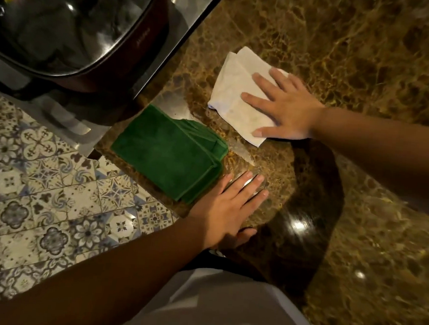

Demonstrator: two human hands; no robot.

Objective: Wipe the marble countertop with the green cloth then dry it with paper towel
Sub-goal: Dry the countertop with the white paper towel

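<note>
The brown marble countertop (368, 59) fills the right side of the head view. A folded green cloth (168, 154) lies near its left edge. My left hand (230, 206) rests flat on the marble just right of the cloth, fingers spread, its edge touching the cloth and holding nothing. A white paper towel (236, 92), folded and creased, lies farther back on the marble. My right hand (285, 109) presses flat on the towel's right part, fingers apart.
A dark shiny cooker (65, 25) with a yellow warning sticker stands on a steel surface (182, 20) at the upper left, next to the marble. Patterned floor tiles (40, 201) show at the lower left, below the counter's edge.
</note>
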